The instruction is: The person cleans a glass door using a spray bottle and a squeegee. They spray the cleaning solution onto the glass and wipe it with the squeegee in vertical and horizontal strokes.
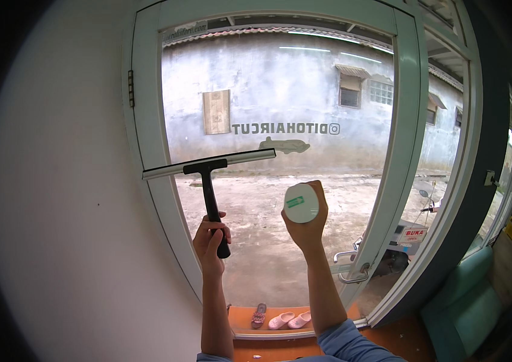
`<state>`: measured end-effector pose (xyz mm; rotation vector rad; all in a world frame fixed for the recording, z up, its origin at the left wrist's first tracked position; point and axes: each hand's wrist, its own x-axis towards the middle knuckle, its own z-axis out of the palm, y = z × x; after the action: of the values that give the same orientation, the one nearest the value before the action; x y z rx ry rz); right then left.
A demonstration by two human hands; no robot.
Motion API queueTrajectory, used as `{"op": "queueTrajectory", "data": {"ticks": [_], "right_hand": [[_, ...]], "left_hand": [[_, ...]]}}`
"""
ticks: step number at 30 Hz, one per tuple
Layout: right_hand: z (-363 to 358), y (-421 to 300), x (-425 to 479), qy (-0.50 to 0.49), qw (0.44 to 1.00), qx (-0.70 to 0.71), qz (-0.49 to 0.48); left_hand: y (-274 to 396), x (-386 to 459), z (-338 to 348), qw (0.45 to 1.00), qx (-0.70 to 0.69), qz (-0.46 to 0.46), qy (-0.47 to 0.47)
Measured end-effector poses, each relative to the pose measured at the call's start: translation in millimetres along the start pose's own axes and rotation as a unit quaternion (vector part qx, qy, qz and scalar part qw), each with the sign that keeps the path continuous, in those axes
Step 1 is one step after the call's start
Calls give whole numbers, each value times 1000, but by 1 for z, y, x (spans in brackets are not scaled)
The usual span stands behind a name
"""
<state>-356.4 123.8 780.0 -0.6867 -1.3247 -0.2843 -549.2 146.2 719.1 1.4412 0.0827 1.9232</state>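
My left hand [210,246] grips the black handle of a window squeegee [208,183]. Its long blade spans from the door's left stile across part of the glass pane [256,253]; whether the rubber touches the glass I cannot tell. My right hand [308,233] is wrapped around a white container [302,209], perhaps a bottle, whose round end faces me and bears a green sticker. The rest of that container is hidden behind its end and my fingers. Both hands are raised in front of a pale-framed glass door [407,104], and dark lettering shows reversed on its pane.
A metal door handle [356,277] juts out at lower right, with a hinge [131,88] on the left. White wall [79,181] borders the door. Beyond the glass, a sandal [259,316] and pink clogs [282,320] rest on orange flooring. A teal seat [464,307] stands at right.
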Motion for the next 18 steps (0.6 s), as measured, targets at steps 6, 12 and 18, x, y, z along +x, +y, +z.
{"op": "queueTrajectory", "data": {"ticks": [6, 12, 18], "right_hand": [[25, -6, -20, -140, 988, -66, 2], [65, -14, -8, -186, 982, -24, -34], [90, -22, 22, -25, 995, 84, -39]], "left_hand": [[3, -4, -20, 999, 2, 15, 37], [18, 1, -41, 996, 17, 39, 76], [37, -1, -54, 994, 47, 51, 83]]}}
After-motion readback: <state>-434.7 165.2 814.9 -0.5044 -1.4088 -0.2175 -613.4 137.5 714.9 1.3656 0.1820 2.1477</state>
